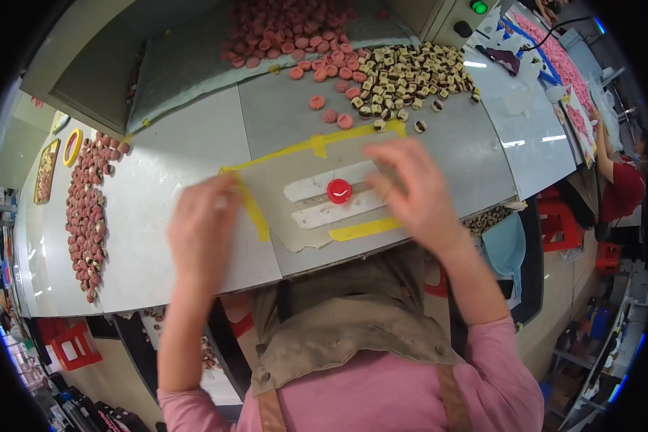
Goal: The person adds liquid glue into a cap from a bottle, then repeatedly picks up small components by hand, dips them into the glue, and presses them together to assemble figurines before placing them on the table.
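Observation:
In front of me a round red piece (339, 191) with a small white mark on top sits across two white strips (331, 214) stuck on a board bordered with yellow tape (256, 212). My left hand (203, 219) hovers over the table left of the board, its fingers smeared by motion. My right hand (413, 183) is over the right ends of the strips, slightly blurred, with thumb and forefinger apart and nothing visible between them.
Pink ridged caps (288, 32) are heaped at the back, beside a pile of cream and dark small pieces (417, 75). Reddish assembled pieces (88, 209) lie at left, near a yellow tape roll (73, 147). A blue dustpan (504, 245) is at right, and a co-worker in red (621, 189) sits beyond.

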The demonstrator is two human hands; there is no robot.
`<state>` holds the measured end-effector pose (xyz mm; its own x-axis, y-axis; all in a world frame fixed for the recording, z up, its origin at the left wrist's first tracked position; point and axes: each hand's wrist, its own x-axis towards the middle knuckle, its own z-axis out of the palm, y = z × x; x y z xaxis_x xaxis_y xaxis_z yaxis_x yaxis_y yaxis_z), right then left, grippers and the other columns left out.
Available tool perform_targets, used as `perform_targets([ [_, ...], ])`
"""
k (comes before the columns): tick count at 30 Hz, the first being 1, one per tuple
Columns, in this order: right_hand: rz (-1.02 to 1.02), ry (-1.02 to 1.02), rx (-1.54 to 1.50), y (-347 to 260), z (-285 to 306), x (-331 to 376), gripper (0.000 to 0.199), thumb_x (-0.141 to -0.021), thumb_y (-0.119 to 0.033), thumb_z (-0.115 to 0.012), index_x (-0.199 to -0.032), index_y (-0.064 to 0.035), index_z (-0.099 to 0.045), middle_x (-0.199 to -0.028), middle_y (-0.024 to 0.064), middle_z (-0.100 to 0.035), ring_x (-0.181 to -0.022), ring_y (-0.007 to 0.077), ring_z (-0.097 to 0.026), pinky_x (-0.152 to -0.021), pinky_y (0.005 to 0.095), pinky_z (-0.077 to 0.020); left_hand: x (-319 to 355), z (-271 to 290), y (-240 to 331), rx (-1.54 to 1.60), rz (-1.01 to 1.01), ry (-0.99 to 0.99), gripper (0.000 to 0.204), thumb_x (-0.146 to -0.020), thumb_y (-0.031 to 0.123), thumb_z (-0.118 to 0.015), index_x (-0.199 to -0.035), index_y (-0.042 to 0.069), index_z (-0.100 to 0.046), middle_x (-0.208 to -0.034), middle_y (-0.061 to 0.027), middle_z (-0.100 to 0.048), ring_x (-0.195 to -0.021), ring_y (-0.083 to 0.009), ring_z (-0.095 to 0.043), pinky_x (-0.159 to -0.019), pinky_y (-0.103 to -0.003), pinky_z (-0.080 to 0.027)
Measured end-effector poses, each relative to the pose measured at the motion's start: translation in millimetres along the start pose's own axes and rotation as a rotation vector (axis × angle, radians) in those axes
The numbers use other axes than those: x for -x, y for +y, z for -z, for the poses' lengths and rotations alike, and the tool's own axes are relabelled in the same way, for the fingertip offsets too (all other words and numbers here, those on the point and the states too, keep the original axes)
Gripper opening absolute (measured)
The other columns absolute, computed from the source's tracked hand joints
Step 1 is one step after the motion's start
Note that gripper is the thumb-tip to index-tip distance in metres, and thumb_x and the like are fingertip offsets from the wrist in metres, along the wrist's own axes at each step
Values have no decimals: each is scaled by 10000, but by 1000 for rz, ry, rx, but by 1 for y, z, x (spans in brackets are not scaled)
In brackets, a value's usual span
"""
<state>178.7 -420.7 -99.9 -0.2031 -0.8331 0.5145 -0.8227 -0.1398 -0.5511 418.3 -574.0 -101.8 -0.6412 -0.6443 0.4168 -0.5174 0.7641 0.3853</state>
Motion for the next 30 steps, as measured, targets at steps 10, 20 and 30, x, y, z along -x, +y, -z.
perform_targets([
  [10,18,-38,177,51,13,-29,217,-831,-54,-620,-1044,-37,-581,-958,114,-573,-902,296,-565,-789,373,-462,-9,52,-127,-693,95,180,326,-893,192,-605,-1202,90,-597,-1210,-112,-569,-1139,-302,-507,-971,-384,-411],
  [20,-131,-300,222,8,31,-14,153,-822,-36,-605,-974,-22,-594,-910,130,-571,-829,313,-583,-718,382,-484,-96,-72,46,260,-399,-109,276,-808,117,-642,-1074,53,-604,-1078,-120,-592,-1075,-315,-535,-901,-412,-436],
  [30,-206,-219,1,12,28,-5,167,-823,-37,-618,-989,-16,-612,-936,123,-574,-845,272,-589,-735,353,-475,-51,-21,41,710,84,-150,136,-845,7,-613,-980,-6,-597,-1043,-90,-550,-882,-162,-598,-733,-273,-512],
])
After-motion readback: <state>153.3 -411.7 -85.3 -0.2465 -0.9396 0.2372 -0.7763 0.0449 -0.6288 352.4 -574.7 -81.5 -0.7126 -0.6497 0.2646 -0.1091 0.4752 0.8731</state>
